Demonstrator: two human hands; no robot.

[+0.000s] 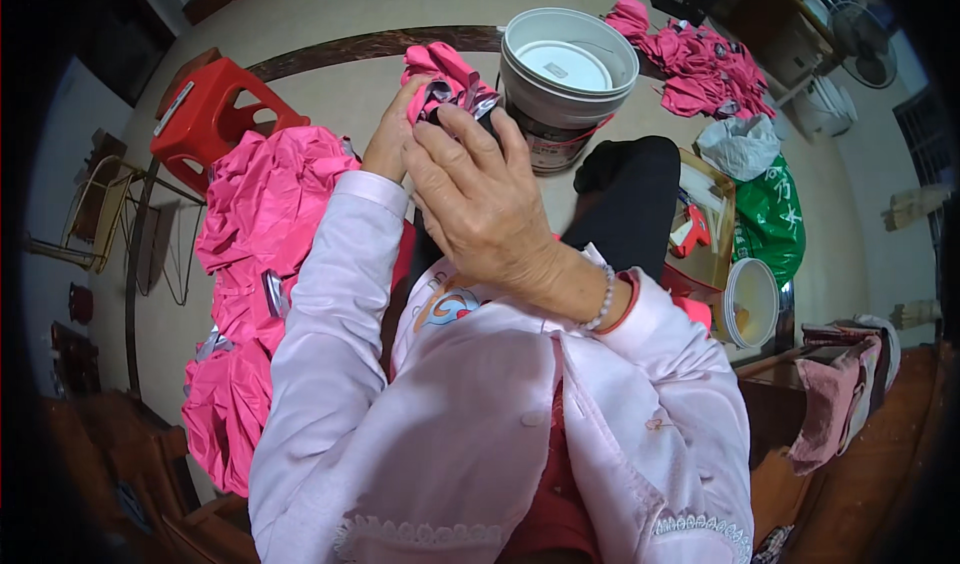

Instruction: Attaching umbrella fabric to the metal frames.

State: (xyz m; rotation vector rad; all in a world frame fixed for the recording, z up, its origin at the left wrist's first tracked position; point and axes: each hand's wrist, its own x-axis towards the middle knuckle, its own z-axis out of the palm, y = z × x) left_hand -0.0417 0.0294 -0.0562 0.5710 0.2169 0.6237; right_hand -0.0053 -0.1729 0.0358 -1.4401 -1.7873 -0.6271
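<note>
In front of my chest my two hands are together at a bunched piece of pink fabric (437, 61) with a shiny silver underside and dark parts. My left hand (387, 142) is wrapped round its left side, its fingers partly hidden. Across the front lies my right hand (480, 199), its fingers bent over the bundle and covering much of it. What the fingertips press on cannot be seen. Just beyond, to the right, stands a white bucket (518, 84) with another white tub nested in its top.
Long heaps of the same pink fabric (270, 204) lie at the left, by a red plastic stool (222, 104). Another pink pile (710, 69) is at the far right. A box (727, 232) with a red-handled tool, a green bag (775, 219) and a white tub (748, 304) stand at the right.
</note>
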